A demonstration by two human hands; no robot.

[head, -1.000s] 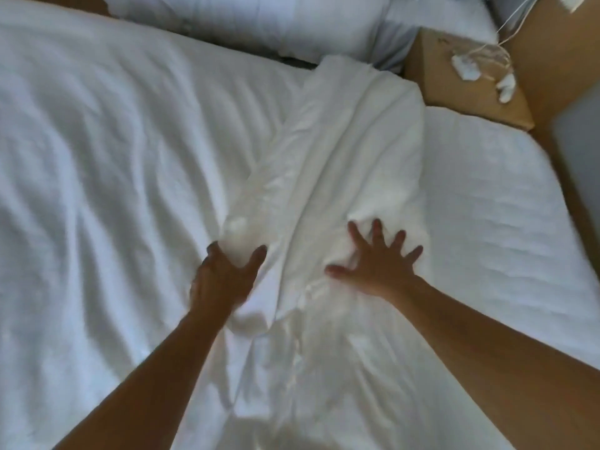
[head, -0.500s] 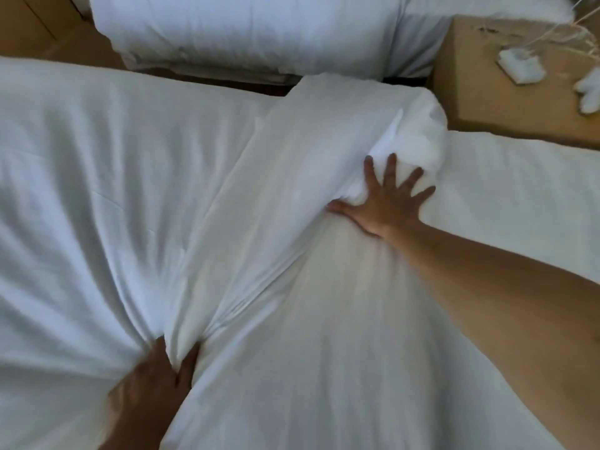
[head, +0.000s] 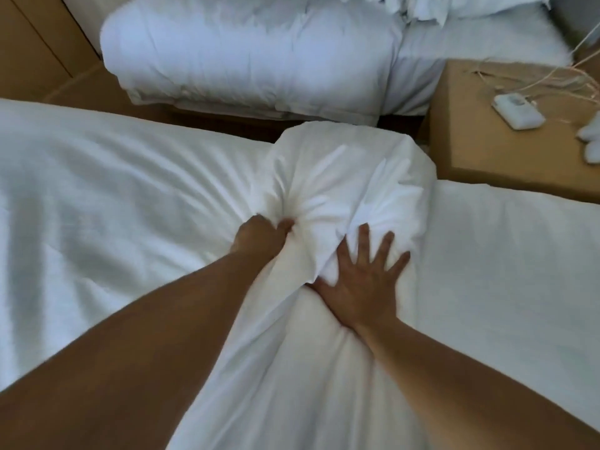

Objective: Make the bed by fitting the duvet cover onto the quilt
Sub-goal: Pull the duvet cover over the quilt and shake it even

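Note:
A white duvet cover [head: 341, 177] stuffed with the quilt lies in a bunched ridge across the bed, its far end at the bed's edge. My left hand [head: 259, 237] grips a gathered fold of the cover, fingers buried in the cloth. My right hand [head: 363, 280] presses flat on the bulging quilt just to the right, fingers spread. More white bedding [head: 97, 206] spreads flat to the left. The quilt itself is hidden inside the cover.
The bare mattress [head: 513, 271] shows on the right. A wooden nightstand [head: 480, 151] stands at the far right with a white device [head: 518, 112] and cables. A second bed with white bedding [head: 253, 56] lies beyond a narrow gap.
My left hand has moved forward from the near edge to beside my right hand and bunched the cover there. The view has shifted toward the far end of the ridge.

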